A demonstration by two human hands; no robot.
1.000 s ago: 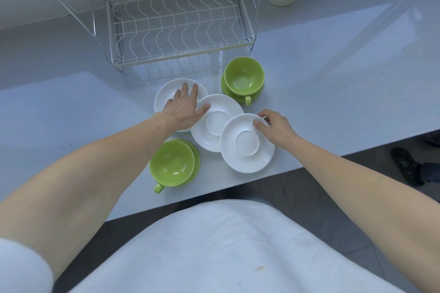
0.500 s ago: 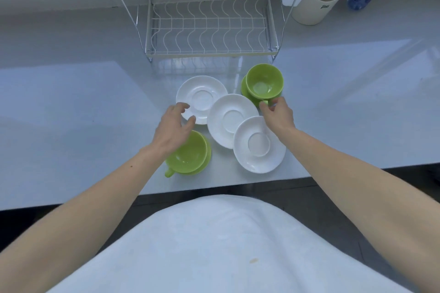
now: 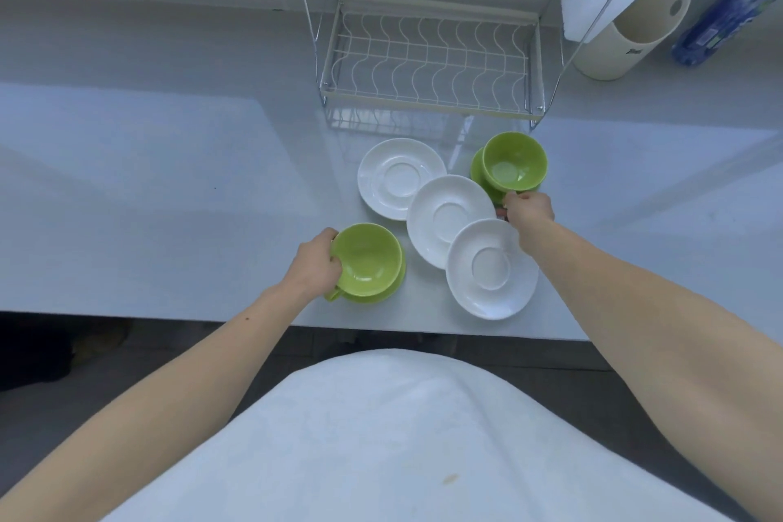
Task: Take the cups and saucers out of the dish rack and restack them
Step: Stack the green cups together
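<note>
Both hands have left the white saucers and gone to the green cups. A second ago the left hand (image 3: 315, 263) lay flat on the far white saucer (image 3: 400, 176) and the right hand (image 3: 527, 210) pinched the rim of the near white saucer (image 3: 491, 267). Now the left hand's fingers are curled round the left side of the near green cup (image 3: 366, 261). That cup sits on its green saucer (image 3: 397, 278) close to the front edge of the worktop (image 3: 169, 203), with its handle poking out below the wrist.

The right hand is closed at the near side of the far green cup (image 3: 515, 163), looks like a pinch on the handle (the handle itself is hidden behind the fingers). That cup sits on a second green saucer (image 3: 478, 172), further back on the worktop, just in front of the dish rack (image 3: 428, 108).

The three white saucers, middle one (image 3: 449, 218) included, lie overlapping in a slanted row between the two cups, nobody touching them. No crockery shows on the rack shelves in view, so unloading looks done. Judgement: restacking has switched to the cups, probably lifting both off their saucers or bringing one onto the other. Neither cup is clearly off its saucer yet.
</note>
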